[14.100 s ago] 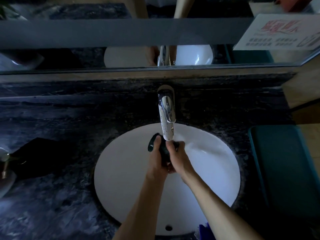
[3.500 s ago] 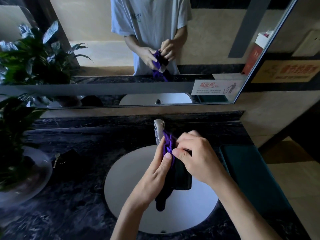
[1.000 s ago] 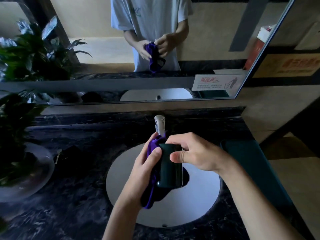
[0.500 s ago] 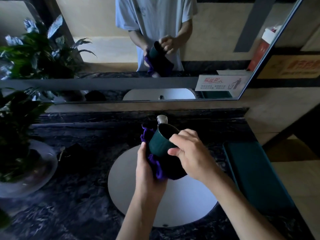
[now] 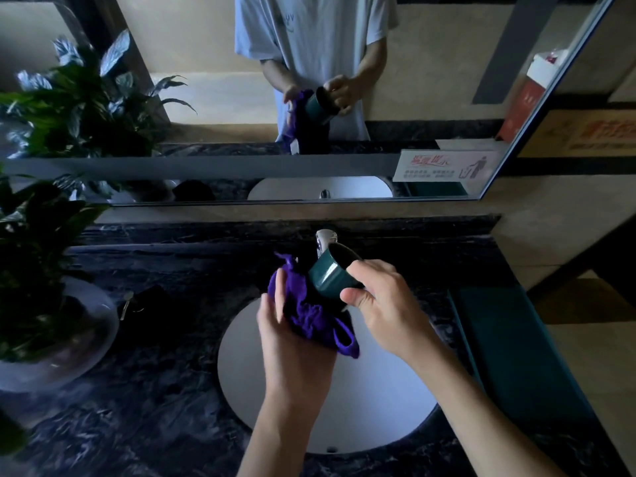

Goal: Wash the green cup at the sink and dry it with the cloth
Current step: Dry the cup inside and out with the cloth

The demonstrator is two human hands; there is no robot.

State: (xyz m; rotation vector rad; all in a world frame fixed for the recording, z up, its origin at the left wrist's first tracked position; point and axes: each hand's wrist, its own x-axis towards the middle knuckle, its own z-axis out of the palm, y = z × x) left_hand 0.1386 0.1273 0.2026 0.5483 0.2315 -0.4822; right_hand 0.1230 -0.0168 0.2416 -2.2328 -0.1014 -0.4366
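Single view, head-worn wide-angle camera. Looks forward and steeply down from above the dark marble table [image 5: 144,401], close over the white sink [image 5: 361,407]. Both forearms enter from the bottom edge, hands near frame centre. Upper half takes in the wall mirror [image 5: 206,80], which faces back toward the camera and shows the front of the torso. Edges bend from lens distortion. No second view to overlap.
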